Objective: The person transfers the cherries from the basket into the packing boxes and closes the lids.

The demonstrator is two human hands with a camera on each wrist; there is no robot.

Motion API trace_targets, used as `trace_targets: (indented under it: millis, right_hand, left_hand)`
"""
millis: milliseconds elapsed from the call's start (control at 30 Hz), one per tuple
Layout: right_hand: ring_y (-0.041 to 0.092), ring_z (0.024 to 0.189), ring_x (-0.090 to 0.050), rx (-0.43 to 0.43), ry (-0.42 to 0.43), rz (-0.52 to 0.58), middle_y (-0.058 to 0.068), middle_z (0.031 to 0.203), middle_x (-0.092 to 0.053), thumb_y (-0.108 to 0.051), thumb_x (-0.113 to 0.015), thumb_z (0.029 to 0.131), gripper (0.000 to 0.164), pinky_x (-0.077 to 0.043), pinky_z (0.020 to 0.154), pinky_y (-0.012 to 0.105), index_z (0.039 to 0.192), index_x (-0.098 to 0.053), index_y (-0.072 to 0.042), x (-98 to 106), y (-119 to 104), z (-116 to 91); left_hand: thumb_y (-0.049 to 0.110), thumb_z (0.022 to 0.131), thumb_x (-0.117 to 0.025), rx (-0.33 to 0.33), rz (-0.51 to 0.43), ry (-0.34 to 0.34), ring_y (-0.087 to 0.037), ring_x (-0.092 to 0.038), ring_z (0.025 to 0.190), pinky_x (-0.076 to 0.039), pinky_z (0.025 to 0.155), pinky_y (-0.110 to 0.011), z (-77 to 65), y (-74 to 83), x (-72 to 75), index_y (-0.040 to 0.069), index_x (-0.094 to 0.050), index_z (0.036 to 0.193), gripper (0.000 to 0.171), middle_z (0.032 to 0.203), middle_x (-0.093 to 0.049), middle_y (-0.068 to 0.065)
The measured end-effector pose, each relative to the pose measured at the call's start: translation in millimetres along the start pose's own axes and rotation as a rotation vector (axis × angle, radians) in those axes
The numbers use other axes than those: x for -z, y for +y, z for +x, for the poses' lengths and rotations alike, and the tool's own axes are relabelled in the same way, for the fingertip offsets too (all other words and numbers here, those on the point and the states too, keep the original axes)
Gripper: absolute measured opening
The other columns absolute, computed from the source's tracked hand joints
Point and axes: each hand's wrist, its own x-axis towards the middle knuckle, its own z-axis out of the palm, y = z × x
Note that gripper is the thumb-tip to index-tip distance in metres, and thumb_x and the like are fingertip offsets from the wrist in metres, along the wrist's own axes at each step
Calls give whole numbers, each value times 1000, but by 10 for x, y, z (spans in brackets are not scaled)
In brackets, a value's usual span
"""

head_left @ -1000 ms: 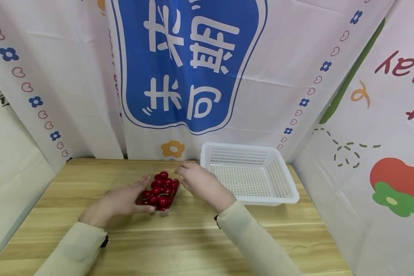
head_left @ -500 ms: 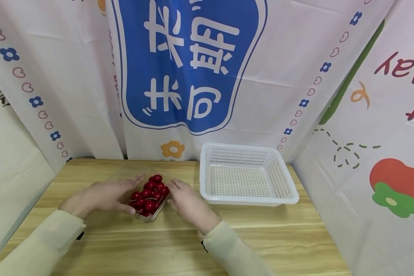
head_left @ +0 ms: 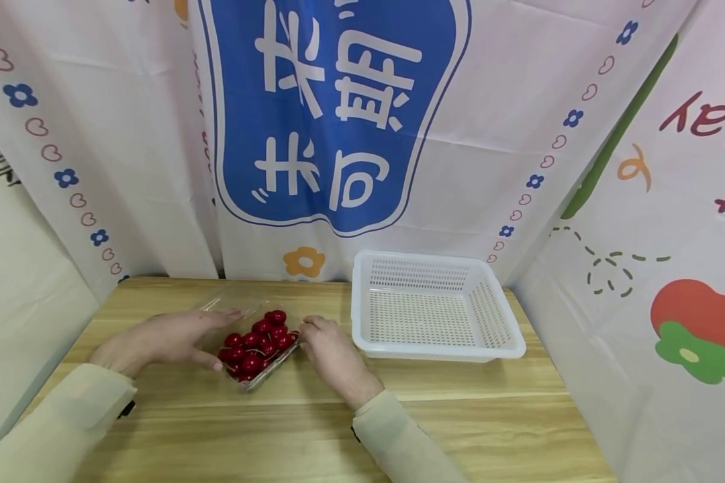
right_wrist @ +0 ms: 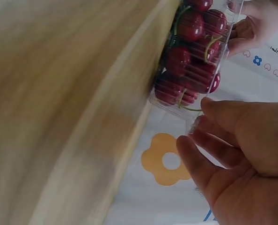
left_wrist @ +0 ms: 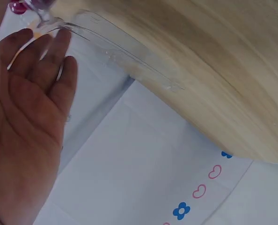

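Observation:
A clear plastic clamshell box (head_left: 256, 384) holds several dark red cherries (head_left: 260, 343) with green stems. Its clear lid (left_wrist: 129, 54) lies folded back beyond my left hand (head_left: 166, 341). That hand stays at the box's left side, fingers extended and thumb near the front left corner; whether it touches the box is hard to tell. With thumb and fingertips, my right hand (head_left: 335, 359) pinches the box's far right corner, seen closer in the right wrist view, where the cherries (right_wrist: 190, 61) show through the clear wall.
Right of the box, a white perforated plastic basket (head_left: 438, 349) stands near the back edge of the wooden table (head_left: 314, 436). Printed white cloth (head_left: 157, 168) hangs behind the table and along both sides.
The box of cherries has moved left and slightly toward me and turned a little. Both hands have moved left with it. The basket has not moved.

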Motion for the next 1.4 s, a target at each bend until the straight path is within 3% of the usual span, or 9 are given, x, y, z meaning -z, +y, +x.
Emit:
trace_targets:
  millis: [167, 333, 500, 600, 700, 867, 1033, 1233, 1400]
  right_hand:
    - [21, 128, -81, 17, 36, -11, 5, 144, -83, -19, -86, 109, 25, -66, 115, 29, 133, -86, -11, -33, 33, 11]
    - [18, 122, -82, 16, 45, -12, 3, 138, -84, -20, -88, 107, 23, -67, 111, 28, 128, -87, -12, -37, 32, 12]
    - [17, 119, -81, 22, 55, -18, 2, 134, -84, -19, -90, 105, 23, -67, 109, 26, 127, -87, -12, -35, 27, 1]
    - [17, 119, -81, 18, 57, -8, 2, 135, -84, -19, -90, 105, 24, -67, 109, 27, 127, -87, -11, -43, 33, -5]
    - [16, 120, -81, 13, 55, -6, 2, 136, -84, -19, -90, 106, 24, -67, 109, 26, 128, -87, -12, -48, 36, -10]
    - [16, 121, -81, 17, 52, -17, 1, 137, -84, -21, -88, 107, 24, -66, 110, 26, 129, -86, -13, -43, 31, -11]
    - [16, 121, -81, 11, 47, -17, 1, 137, -84, -21, -89, 106, 25, -66, 110, 26, 130, -86, -12, -35, 29, -11]
    - [18, 122, -81, 1, 40, 4, 3, 138, -83, -21, -89, 106, 27, -67, 111, 28, 131, -85, -11, -41, 26, -11]
    - [19, 122, -81, -5, 43, 11, 3, 139, -83, -21, -88, 107, 26, -67, 111, 29, 131, -85, -11, -44, 28, -17]
  left_hand:
    - [53, 107, -83, 105, 8, 86, -61, -63, 153, -52, 124, -80, -52, -100, 37, -4, -60, 167, 86, 171, -60, -34]
    - [51, 117, -71, 267, 19, 184, -65, -65, 147, -53, 121, -83, -54, -399, -5, -8, -57, 166, 78, 164, -63, -40]
    - [61, 118, -63, 306, 5, 232, -70, -62, 144, -47, 129, -80, -73, -830, -172, -12, -56, 164, 87, 160, -61, -45]
    - [60, 119, -62, 327, -20, 214, -71, -61, 145, -45, 130, -81, -62, -954, -236, -14, -53, 165, 88, 160, -59, -47]
    - [49, 120, -64, 351, -67, 186, -73, -60, 144, -48, 120, -88, -54, -945, -235, -19, -51, 163, 82, 158, -59, -50]
    - [32, 122, -62, 361, -106, 181, -72, -65, 138, -54, 116, -84, -63, -869, -191, -24, -52, 159, 67, 149, -66, -50]
    - [35, 125, -56, 372, -136, 213, -70, -69, 131, -56, 113, -83, -109, -816, -86, -24, -55, 156, 67, 141, -71, -47]
    - [33, 123, -61, 367, -45, 351, -64, -76, 119, -60, 106, -79, -192, -767, 51, -16, -72, 141, 53, 129, -80, -40]
    - [35, 124, -58, 391, -67, 424, -70, -73, 123, -58, 105, -84, -254, -632, 227, -15, -66, 151, 58, 139, -73, -47]
